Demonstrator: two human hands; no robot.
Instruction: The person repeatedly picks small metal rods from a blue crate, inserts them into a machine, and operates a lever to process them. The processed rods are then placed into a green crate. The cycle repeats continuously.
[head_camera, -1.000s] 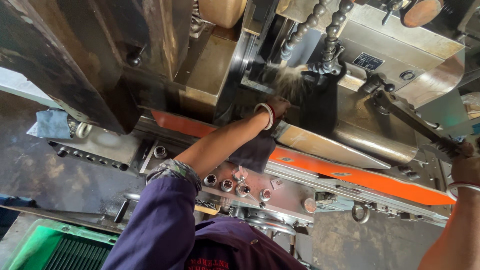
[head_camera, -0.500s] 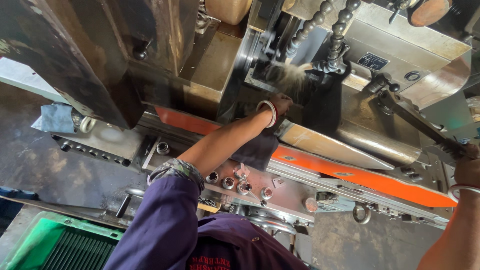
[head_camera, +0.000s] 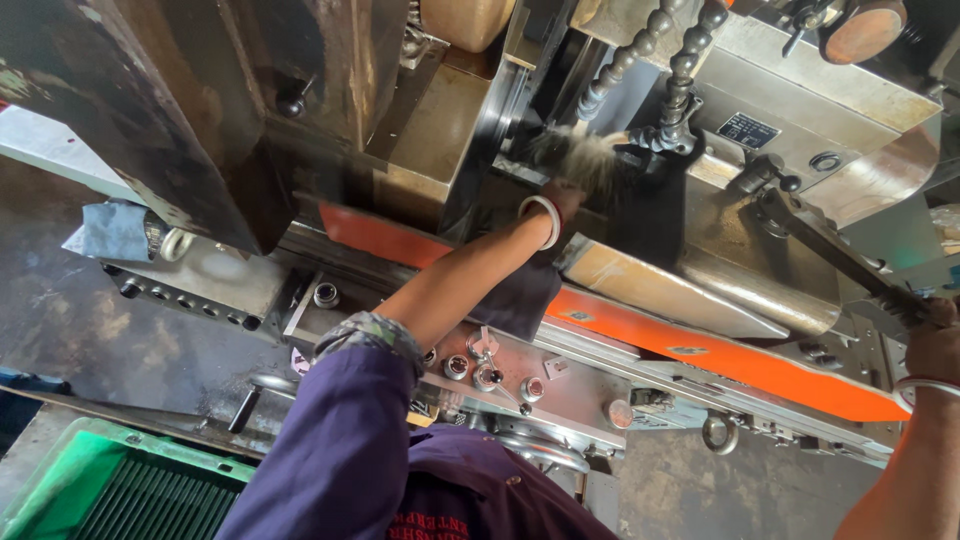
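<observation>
Left hand (head_camera: 562, 200) grips a bristly, blurred brush (head_camera: 585, 155), fingers closed, reaching deep into the grey metal machine (head_camera: 800, 130). Right hand (head_camera: 935, 345) wraps the long dark steel lever (head_camera: 830, 250), seemingly for bracing.

Lit by soft daylight, brighter toward the upper right, with pale glare on the steel housing (head_camera: 800, 110) and a sheen along the orange rail (head_camera: 700, 350). Deep shadow under the dark block (head_camera: 150, 110) at upper left and in the recess near the brush (head_camera: 585, 155). Brush bristles smeared by motion blur. Sharp at the button panel (head_camera: 500, 375); softer at the purple sleeve (head_camera: 340, 450) close below. Tilted, wide-angle stretch at the edges.
</observation>
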